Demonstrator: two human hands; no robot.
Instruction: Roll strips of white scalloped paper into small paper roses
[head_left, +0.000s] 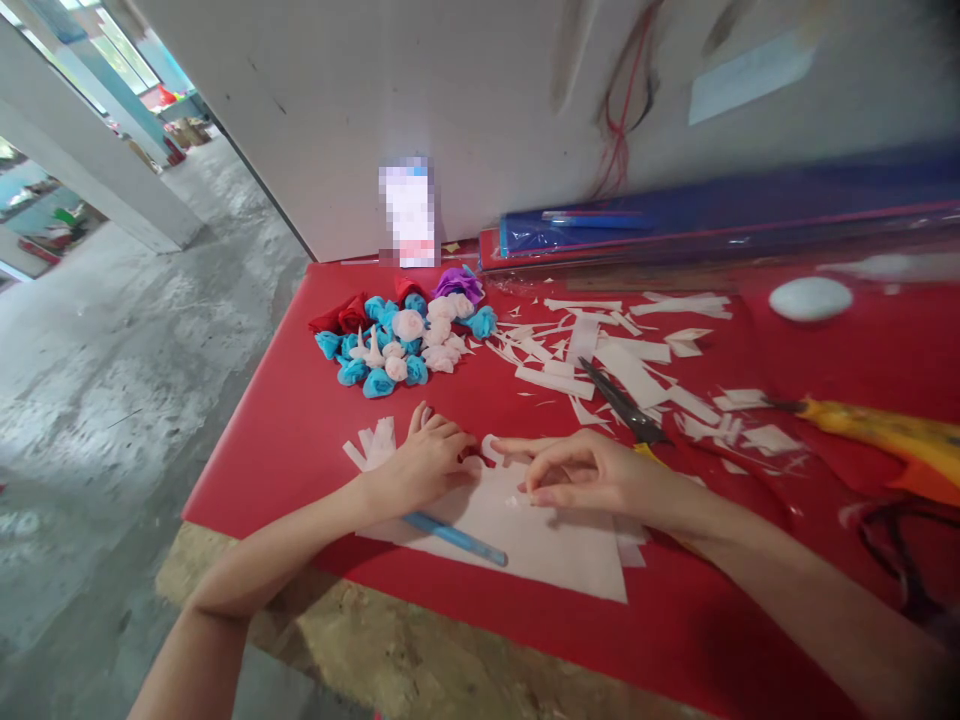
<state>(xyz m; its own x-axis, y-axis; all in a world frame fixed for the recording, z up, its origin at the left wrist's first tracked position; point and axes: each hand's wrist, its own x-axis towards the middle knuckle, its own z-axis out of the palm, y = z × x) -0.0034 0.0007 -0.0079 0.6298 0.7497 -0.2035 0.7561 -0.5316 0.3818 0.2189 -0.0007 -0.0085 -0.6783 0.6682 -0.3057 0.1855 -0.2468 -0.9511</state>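
White paper sheets (570, 555) lie near the front edge of the red table, with a blue pen (457, 538) across them. My left hand (420, 465) rests over the sheets' upper left part, its fingers curled; whatever is under them is hidden. My right hand (577, 475) hovers over the sheets, thumb and a finger brought together near a tiny white scrap (514, 500), its index finger stretched toward a small white curled piece (491, 448) between the hands. I cannot make out what the right fingers pinch. Dark scissors (619, 400) lie just beyond my right hand.
Blue, white, red and purple paper flowers (409, 325) are heaped at the back left. White strips (634, 370) are scattered at the back. A phone (409, 215) leans on the wall. To the right are a white oval object (811, 299) and a yellow-handled tool (862, 425).
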